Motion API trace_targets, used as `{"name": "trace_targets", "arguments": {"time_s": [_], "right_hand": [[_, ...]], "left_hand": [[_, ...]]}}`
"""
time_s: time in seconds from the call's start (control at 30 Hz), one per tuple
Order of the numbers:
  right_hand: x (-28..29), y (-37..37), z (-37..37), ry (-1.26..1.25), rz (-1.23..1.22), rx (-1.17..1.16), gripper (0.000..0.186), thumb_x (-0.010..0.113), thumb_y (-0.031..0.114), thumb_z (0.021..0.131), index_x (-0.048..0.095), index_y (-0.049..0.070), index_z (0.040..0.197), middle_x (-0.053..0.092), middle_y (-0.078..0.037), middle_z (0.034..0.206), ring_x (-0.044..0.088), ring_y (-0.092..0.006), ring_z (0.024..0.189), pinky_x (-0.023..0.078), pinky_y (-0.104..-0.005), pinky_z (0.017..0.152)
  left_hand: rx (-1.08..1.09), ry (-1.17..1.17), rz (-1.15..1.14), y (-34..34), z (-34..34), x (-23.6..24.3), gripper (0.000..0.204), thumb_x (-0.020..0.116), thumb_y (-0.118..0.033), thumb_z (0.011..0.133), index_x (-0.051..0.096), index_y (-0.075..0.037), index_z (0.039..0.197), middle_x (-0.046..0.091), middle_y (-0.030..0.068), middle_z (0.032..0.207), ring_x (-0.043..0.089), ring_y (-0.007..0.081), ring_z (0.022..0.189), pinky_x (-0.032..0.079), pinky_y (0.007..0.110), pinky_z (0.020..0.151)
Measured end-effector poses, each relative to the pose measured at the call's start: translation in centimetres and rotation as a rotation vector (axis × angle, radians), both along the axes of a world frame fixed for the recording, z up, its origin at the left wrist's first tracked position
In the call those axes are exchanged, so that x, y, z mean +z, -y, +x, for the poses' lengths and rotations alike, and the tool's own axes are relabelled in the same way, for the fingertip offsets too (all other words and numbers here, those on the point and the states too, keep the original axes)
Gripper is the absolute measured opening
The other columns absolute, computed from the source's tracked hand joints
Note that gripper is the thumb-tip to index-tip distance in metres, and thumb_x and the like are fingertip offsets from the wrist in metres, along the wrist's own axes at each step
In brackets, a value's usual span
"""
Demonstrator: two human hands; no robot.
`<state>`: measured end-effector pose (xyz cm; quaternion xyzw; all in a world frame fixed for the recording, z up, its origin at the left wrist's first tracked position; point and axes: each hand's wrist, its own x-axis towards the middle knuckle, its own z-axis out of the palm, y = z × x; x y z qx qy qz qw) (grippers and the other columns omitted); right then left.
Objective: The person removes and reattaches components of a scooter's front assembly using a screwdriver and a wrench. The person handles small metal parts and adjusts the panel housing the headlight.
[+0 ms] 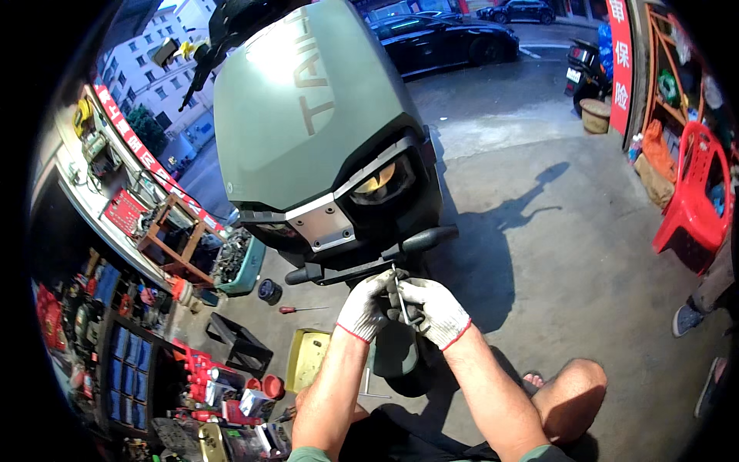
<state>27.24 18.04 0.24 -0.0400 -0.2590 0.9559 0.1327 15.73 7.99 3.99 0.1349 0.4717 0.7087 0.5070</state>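
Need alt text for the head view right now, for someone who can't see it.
Two gloved hands, left hand and right hand, grip a thin metal tool under the rear of a grey-green scooter on a concrete floor. A red screwdriver and yellow tray lie at left, a red chair at right.

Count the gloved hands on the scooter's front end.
2. The left hand and right hand, both in white gloves, meet under the scooter's black front bar, gripping a thin metal tool between them. No others visible.
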Motion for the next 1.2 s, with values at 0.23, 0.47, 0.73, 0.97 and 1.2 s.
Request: {"name": "trace_targets", "arguments": {"time_s": [0.23, 0.47, 0.73, 0.97, 1.2], "right_hand": [[5.3, -0.6, 2.0, 0.487, 0.848, -0.055, 0.019, 0.069, 0.019, 0.087, 0.065, 0.001, 0.083, 0.061, -0.002, 0.073, 0.053, -0.0077, 0.065, 0.042, -0.0241, 0.056], [6.1, -0.3, 1.5, 0.523, 0.713, 0.026, 0.014, 0.064, 0.013, 0.088, 0.066, -0.001, 0.087, 0.063, -0.004, 0.073, 0.057, -0.0122, 0.061, 0.047, -0.0260, 0.057], [6.5, 0.6, 1.0, 0.696, 0.824, -0.001, 0.009, 0.063, 0.010, 0.089, 0.067, 0.002, 0.091, 0.066, -0.003, 0.076, 0.059, -0.0111, 0.063, 0.047, -0.0244, 0.060], [5.9, 0.2, 1.3, 0.545, 0.557, 0.019, 0.021, 0.068, 0.015, 0.086, 0.063, 0.000, 0.099, 0.065, -0.005, 0.083, 0.061, -0.0146, 0.068, 0.050, -0.0278, 0.064], [6.4, 0.5, 1.2, 0.628, 0.614, 0.030, 0.022, 0.066, 0.016, 0.088, 0.062, -0.002, 0.102, 0.064, -0.005, 0.084, 0.061, -0.0142, 0.069, 0.051, -0.0284, 0.065]], "left_hand": [[0.120, -0.092, 0.027, -1.4, -0.7, -1.9, 0.018, 0.065, -0.017, 0.089, 0.067, 0.001, 0.091, 0.061, 0.0012, 0.075, 0.052, 0.0096, 0.061, 0.040, 0.025, 0.055], [-0.182, 0.145, 0.198, -0.3, 0.0, -0.8, 0.027, 0.059, -0.023, 0.094, 0.063, 0.002, 0.104, 0.066, 0.0091, 0.088, 0.063, 0.0152, 0.064, 0.051, 0.025, 0.050], [-0.094, 0.090, 0.149, -1.7, -1.1, -3.7, 0.020, 0.060, -0.021, 0.094, 0.065, -0.002, 0.098, 0.065, 0.0040, 0.083, 0.061, 0.0115, 0.065, 0.046, 0.024, 0.051], [-0.202, 0.151, 0.224, 0.0, -1.7, -2.4, 0.028, 0.060, -0.026, 0.094, 0.064, -0.001, 0.106, 0.065, 0.0039, 0.086, 0.059, 0.0080, 0.063, 0.042, 0.017, 0.045], [-0.065, 0.062, 0.172, -1.2, -1.2, -3.3, 0.018, 0.064, -0.020, 0.091, 0.067, -0.003, 0.093, 0.065, 0.0030, 0.078, 0.060, 0.0117, 0.065, 0.048, 0.025, 0.053]]}}
